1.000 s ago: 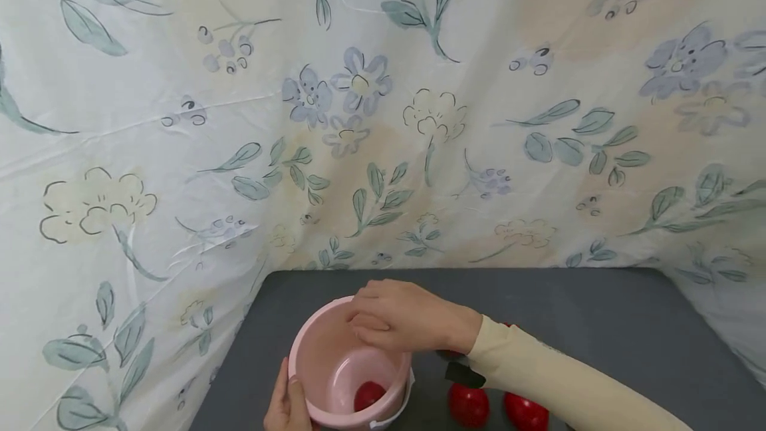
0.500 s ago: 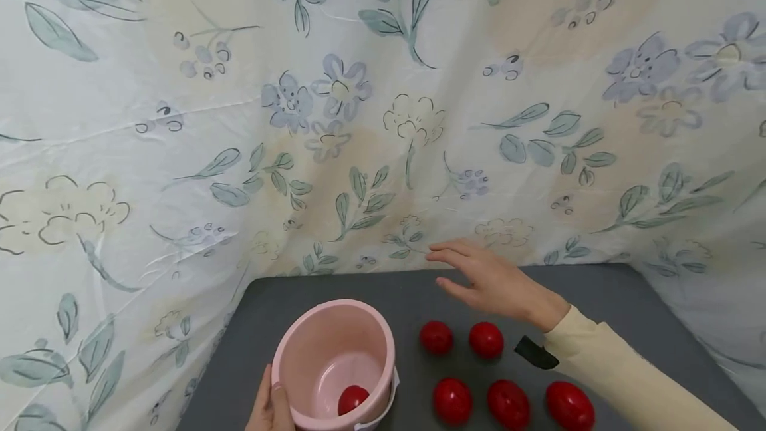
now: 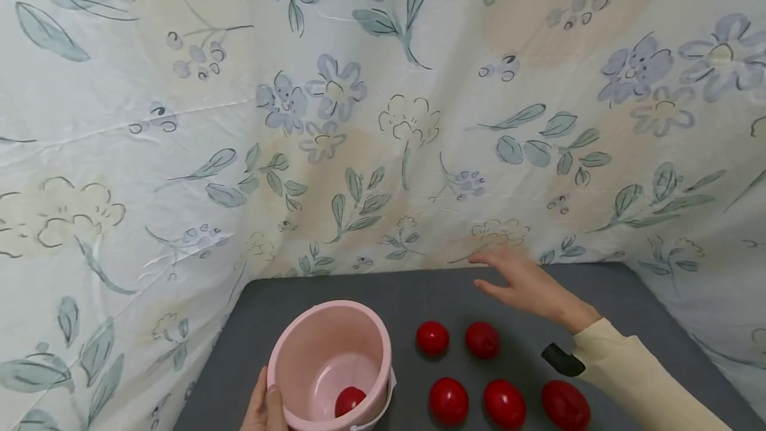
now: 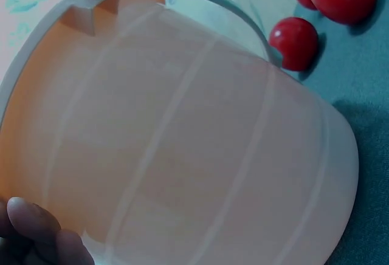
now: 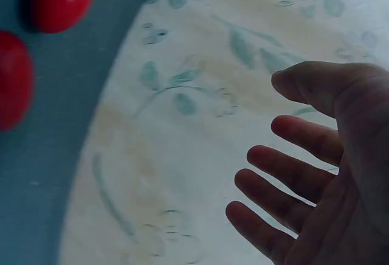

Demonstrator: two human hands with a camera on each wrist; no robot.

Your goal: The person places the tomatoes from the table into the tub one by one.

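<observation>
The left hand [image 3: 264, 410] grips the pink bucket [image 3: 326, 341] at its left side, near the rim. The right hand [image 3: 529, 288] holds nothing; its fingers are extended and spread above the far right of the worktop [image 3: 383, 290]. One red object [image 3: 349, 402] lies in the bucket; five others lie on the worktop to its right, a far pair [image 3: 432, 338] and a near row of three [image 3: 505, 404]. For a sound pick, brace the bucket, lower onto one object without nudging its neighbour, grasp its sides, lift clear of the rim and release low.
</observation>
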